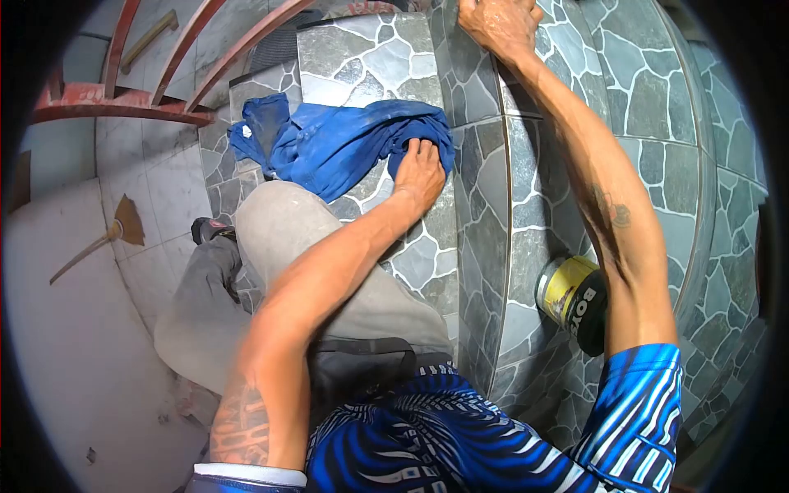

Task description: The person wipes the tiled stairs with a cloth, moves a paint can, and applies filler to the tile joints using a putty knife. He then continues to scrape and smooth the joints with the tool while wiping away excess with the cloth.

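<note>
My left hand (pixel 421 174) has its fingers curled into the bunched end of a blue cloth (pixel 345 140), which looks like a worn garment. This cloth lies spread over a stone-patterned tile step (pixel 419 255), beside my knee. At the top edge of the view, my right hand (pixel 500 23) rests by the upper edge of the raised tiled surface (pixel 526 164). Its fingers are bent inward, and whatever they may hold is hidden. The right arm stretches forward over the tiles.
A yellow and black can (pixel 571 296) stands on the tiled surface under my right forearm. Red metal bars (pixel 177 66) cross the upper left. A broom (pixel 123 226) lies on the pale floor (pixel 74 329) at left. Higher tiled surfaces rise on the right.
</note>
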A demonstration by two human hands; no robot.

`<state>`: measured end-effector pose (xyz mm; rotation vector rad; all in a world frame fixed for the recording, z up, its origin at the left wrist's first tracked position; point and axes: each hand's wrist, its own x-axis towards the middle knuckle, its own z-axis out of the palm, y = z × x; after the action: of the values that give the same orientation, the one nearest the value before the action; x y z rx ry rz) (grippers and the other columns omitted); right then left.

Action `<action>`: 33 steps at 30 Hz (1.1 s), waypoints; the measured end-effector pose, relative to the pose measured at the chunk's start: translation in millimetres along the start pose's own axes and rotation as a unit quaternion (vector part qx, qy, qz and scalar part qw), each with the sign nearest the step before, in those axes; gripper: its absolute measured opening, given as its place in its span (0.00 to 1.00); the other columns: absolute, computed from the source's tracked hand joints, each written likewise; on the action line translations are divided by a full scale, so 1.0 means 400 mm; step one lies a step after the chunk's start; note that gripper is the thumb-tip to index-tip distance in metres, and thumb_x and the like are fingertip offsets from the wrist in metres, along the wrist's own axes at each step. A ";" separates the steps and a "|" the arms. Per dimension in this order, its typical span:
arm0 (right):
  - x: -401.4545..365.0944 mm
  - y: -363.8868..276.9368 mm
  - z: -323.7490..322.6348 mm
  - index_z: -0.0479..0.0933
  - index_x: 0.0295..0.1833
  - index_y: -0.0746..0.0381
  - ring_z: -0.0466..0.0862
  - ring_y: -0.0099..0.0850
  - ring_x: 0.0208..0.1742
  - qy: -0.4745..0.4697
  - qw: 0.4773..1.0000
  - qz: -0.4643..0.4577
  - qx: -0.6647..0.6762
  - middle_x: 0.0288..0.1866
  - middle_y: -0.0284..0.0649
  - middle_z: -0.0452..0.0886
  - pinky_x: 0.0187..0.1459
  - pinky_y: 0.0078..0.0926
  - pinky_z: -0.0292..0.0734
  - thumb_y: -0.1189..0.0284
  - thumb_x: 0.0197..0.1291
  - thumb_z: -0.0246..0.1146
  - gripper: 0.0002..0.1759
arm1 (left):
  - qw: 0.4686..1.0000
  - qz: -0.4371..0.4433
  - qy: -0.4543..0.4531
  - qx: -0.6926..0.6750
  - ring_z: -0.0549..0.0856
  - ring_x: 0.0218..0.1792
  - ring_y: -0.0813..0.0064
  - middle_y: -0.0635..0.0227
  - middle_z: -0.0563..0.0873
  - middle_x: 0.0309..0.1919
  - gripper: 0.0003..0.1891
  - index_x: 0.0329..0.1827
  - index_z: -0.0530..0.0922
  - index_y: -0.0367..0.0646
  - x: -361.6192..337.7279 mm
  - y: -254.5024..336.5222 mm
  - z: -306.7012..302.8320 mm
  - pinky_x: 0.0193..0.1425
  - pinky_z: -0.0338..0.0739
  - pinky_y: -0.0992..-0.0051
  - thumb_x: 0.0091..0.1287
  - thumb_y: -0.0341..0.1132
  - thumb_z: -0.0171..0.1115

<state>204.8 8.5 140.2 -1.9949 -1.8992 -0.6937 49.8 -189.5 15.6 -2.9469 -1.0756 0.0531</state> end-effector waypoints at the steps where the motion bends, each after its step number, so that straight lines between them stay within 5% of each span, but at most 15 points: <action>1: 0.005 -0.001 0.001 0.77 0.51 0.70 0.77 0.53 0.55 -0.008 1.000 0.003 0.002 0.52 0.58 0.78 0.58 0.56 0.68 0.55 0.58 0.59 0.28 | 1.000 -0.021 0.005 0.005 0.76 0.57 0.59 0.56 0.85 0.51 0.16 0.46 0.89 0.41 0.011 0.015 0.000 0.66 0.62 0.53 0.66 0.38 0.57; 5: -0.010 0.011 0.004 0.78 0.52 0.71 0.77 0.54 0.56 -0.055 0.998 0.006 0.003 0.52 0.59 0.79 0.60 0.57 0.67 0.55 0.58 0.60 0.29 | 0.997 -0.072 -0.008 0.009 0.76 0.57 0.59 0.56 0.85 0.51 0.16 0.46 0.89 0.42 0.031 0.053 -0.002 0.64 0.62 0.55 0.66 0.39 0.57; 9: 0.003 -0.005 -0.013 0.78 0.52 0.70 0.77 0.54 0.56 -0.044 0.999 0.018 -0.026 0.53 0.59 0.79 0.62 0.58 0.66 0.56 0.57 0.60 0.28 | 0.999 -0.011 -0.030 0.012 0.76 0.58 0.60 0.57 0.85 0.50 0.16 0.47 0.89 0.41 -0.012 0.034 -0.009 0.66 0.61 0.53 0.67 0.39 0.57; 13: 0.002 -0.010 -0.020 0.78 0.52 0.69 0.78 0.52 0.55 -0.063 0.997 0.034 -0.026 0.52 0.57 0.80 0.60 0.55 0.67 0.55 0.59 0.60 0.27 | 0.992 -0.121 -0.019 -0.042 0.75 0.59 0.59 0.56 0.85 0.51 0.15 0.46 0.89 0.40 0.083 0.009 0.009 0.66 0.60 0.53 0.67 0.38 0.56; 15: 0.001 -0.013 -0.030 0.78 0.50 0.69 0.77 0.50 0.54 -0.037 0.999 0.038 -0.008 0.51 0.55 0.80 0.58 0.53 0.68 0.55 0.59 0.59 0.27 | 0.995 -0.098 -0.024 -0.018 0.75 0.59 0.57 0.53 0.84 0.53 0.16 0.47 0.89 0.39 0.067 0.041 -0.004 0.66 0.60 0.54 0.66 0.38 0.57; 16: 0.004 0.010 -0.007 0.81 0.49 0.72 0.77 0.60 0.55 0.011 1.000 -0.017 0.003 0.52 0.63 0.78 0.57 0.60 0.67 0.51 0.61 0.61 0.31 | 0.998 -0.063 -0.017 -0.008 0.74 0.59 0.57 0.53 0.83 0.54 0.16 0.47 0.88 0.39 0.025 0.055 -0.006 0.66 0.60 0.54 0.66 0.38 0.57; 20: 0.000 0.008 -0.001 0.80 0.49 0.73 0.75 0.57 0.54 0.014 1.000 -0.006 0.019 0.50 0.61 0.77 0.59 0.57 0.64 0.53 0.60 0.60 0.30 | 0.999 -0.026 -0.040 -0.025 0.74 0.59 0.57 0.53 0.83 0.53 0.17 0.48 0.88 0.38 0.012 0.026 -0.002 0.66 0.60 0.54 0.66 0.38 0.57; 23: -0.003 0.010 -0.005 0.80 0.49 0.74 0.75 0.57 0.55 0.002 0.999 0.002 0.037 0.50 0.60 0.77 0.59 0.57 0.64 0.53 0.60 0.60 0.30 | 0.991 -0.116 -0.047 -0.056 0.74 0.61 0.56 0.53 0.83 0.53 0.17 0.48 0.88 0.37 0.078 0.035 -0.002 0.67 0.60 0.54 0.67 0.38 0.56; 28: 0.002 -0.013 -0.008 0.78 0.49 0.69 0.76 0.50 0.53 -0.024 0.999 0.028 0.006 0.50 0.55 0.80 0.57 0.52 0.68 0.55 0.58 0.59 0.27 | 0.999 -0.035 -0.002 0.006 0.75 0.58 0.58 0.54 0.84 0.51 0.16 0.46 0.88 0.38 0.002 0.058 -0.004 0.65 0.62 0.55 0.67 0.38 0.56; 31: -0.003 -0.006 -0.018 0.78 0.49 0.69 0.76 0.49 0.54 -0.026 0.999 0.017 0.010 0.50 0.55 0.80 0.57 0.52 0.68 0.55 0.58 0.60 0.26 | 0.986 -0.110 -0.042 -0.116 0.74 0.61 0.55 0.51 0.83 0.54 0.18 0.48 0.88 0.36 0.075 0.001 0.000 0.70 0.60 0.53 0.68 0.38 0.55; 33: -0.004 0.008 -0.014 0.78 0.48 0.69 0.76 0.50 0.54 -0.030 0.999 0.014 -0.009 0.50 0.55 0.80 0.56 0.53 0.68 0.56 0.57 0.60 0.26 | 0.995 -0.096 -0.008 -0.020 0.74 0.60 0.56 0.53 0.83 0.54 0.18 0.48 0.88 0.36 0.079 0.043 0.005 0.67 0.62 0.55 0.68 0.38 0.55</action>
<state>207.3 4.0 144.6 -2.0718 -1.9006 -0.6525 84.9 -182.6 12.5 -2.8667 -1.3712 0.0560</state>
